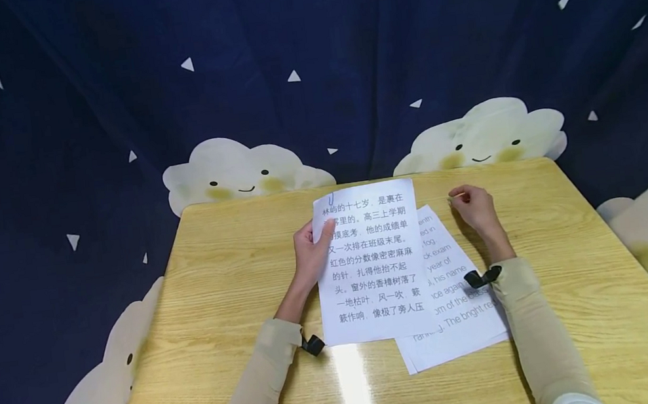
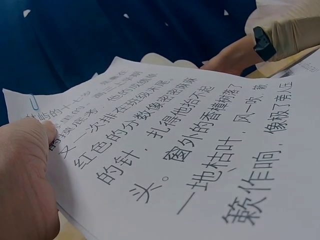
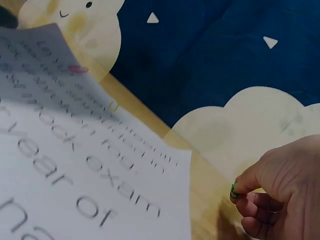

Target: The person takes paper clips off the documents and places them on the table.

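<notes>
My left hand [image 1: 313, 256] holds a sheet of paper [image 1: 376, 282] printed with large Chinese characters, thumb on its front near the upper left edge. A blue paper clip [image 2: 34, 102] sits on that sheet's top edge, just above the thumb. To the right, my right hand [image 1: 475, 209] pinches a small green paper clip [image 3: 234, 190] between thumb and fingertips, beyond the upper right edge of the English-printed sheets [image 1: 463, 342]. Those sheets lie slanted on the table, partly covered by the Chinese page in the head view. A pink paper clip [image 3: 77, 69] and a yellow one [image 3: 114, 105] sit at their top edge.
The wooden table [image 1: 221, 292] reaches back to a dark blue curtain [image 1: 337, 49] with white triangles and smiling clouds. Black straps with small cameras [image 1: 313, 344] are on both wrists. A bright light reflection [image 1: 352, 383] shows on the tabletop below the Chinese page.
</notes>
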### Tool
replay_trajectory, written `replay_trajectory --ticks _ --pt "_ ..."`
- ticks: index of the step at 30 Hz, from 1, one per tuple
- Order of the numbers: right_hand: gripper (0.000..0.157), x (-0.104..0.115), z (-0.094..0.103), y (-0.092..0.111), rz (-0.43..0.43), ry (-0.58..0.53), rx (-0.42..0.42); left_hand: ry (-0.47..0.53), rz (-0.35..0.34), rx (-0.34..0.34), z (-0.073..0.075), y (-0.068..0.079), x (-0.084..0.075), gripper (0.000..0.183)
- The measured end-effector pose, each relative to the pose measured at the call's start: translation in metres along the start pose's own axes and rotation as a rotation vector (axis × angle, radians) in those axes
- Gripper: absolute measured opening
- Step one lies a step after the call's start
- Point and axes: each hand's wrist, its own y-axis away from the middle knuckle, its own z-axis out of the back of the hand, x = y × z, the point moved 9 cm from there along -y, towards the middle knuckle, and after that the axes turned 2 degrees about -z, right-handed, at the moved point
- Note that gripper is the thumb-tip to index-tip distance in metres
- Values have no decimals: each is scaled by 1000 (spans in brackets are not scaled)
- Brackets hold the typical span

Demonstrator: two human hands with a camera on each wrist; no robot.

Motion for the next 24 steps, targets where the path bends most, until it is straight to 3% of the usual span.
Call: replay_trajectory --ticks 6,13,24 --pt "24 -5 0 -1 4 43 -33 -18 -23 9 1 0 1 32" --pt "28 -13 0 -1 -59 39 -58 -4 -20 27 0 -1 3 32" --pt "27 -14 0 -2 -39 85 -120 -6 -5 16 0 -2 3 32"
